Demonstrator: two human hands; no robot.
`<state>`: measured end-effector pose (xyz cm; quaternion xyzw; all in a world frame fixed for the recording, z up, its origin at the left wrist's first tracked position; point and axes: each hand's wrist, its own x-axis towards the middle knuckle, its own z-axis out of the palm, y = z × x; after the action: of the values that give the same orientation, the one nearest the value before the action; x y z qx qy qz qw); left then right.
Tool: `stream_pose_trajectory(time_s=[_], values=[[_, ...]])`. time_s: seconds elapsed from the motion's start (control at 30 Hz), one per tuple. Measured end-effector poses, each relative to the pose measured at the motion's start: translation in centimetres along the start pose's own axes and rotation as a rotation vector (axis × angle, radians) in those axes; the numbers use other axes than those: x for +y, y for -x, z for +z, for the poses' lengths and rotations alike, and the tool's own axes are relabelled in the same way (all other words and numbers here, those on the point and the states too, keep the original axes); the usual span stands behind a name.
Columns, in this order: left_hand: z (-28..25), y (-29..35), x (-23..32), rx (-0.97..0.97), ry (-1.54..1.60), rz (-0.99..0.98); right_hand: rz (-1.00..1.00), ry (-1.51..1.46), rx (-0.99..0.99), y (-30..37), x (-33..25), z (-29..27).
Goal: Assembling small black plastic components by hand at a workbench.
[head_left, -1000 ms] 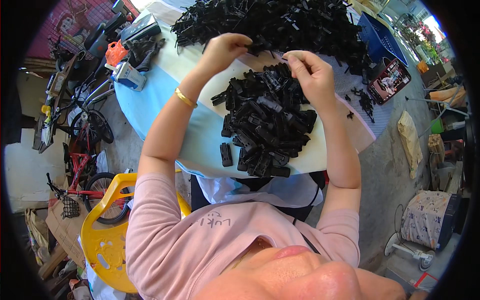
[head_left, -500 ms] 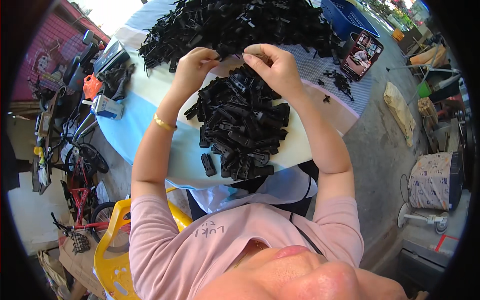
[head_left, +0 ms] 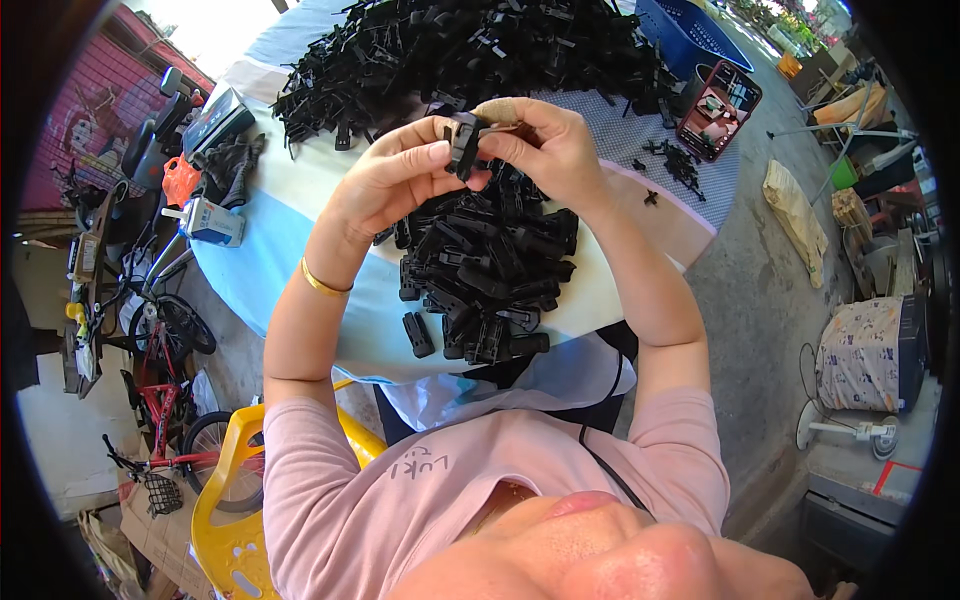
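Note:
A black plastic clip-like piece (head_left: 463, 145) is held up between my two hands, above the gap between two piles. My left hand (head_left: 390, 178) is closed on it, thumb in front and fingers behind. My right hand (head_left: 545, 145) pinches at its right side, a tan wrap around the index finger; exactly what those fingertips touch is partly hidden. Just below lies a pile of similar chunky black pieces (head_left: 480, 265), with one piece (head_left: 417, 334) apart at its lower left. Beyond my hands spreads a larger heap of thin black plastic parts (head_left: 430, 60).
A striped cloth (head_left: 280, 230) covers the table. At the right are a few small black parts (head_left: 678, 168), a propped phone (head_left: 718, 112) and a blue basket (head_left: 700, 45). A small box (head_left: 214, 222) sits at the left edge. A yellow chair (head_left: 228, 470) stands lower left.
My hands were apart near the far heap. They have come together and slightly nearer me, and the black plastic piece now shows clearly between them.

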<state>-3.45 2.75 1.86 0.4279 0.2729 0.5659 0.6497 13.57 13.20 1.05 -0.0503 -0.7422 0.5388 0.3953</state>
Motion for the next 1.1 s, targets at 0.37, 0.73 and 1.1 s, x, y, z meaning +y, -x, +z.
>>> stream_pose_trajectory(time_s=[0.37,0.73,1.1], values=[[1.3,0.2,0.1,0.245,-0.324,0.168,-0.048,0.103,0.029,0.1,-0.3,1.0],[1.9,-0.2,-1.3,0.431,-0.676,0.373,0.114,0.112,0.054,0.5,-0.5,1.4],[2.6,0.0,-2.0,0.498,-0.884,0.505,0.178,0.149,0.041,0.7,-1.0,1.7]])
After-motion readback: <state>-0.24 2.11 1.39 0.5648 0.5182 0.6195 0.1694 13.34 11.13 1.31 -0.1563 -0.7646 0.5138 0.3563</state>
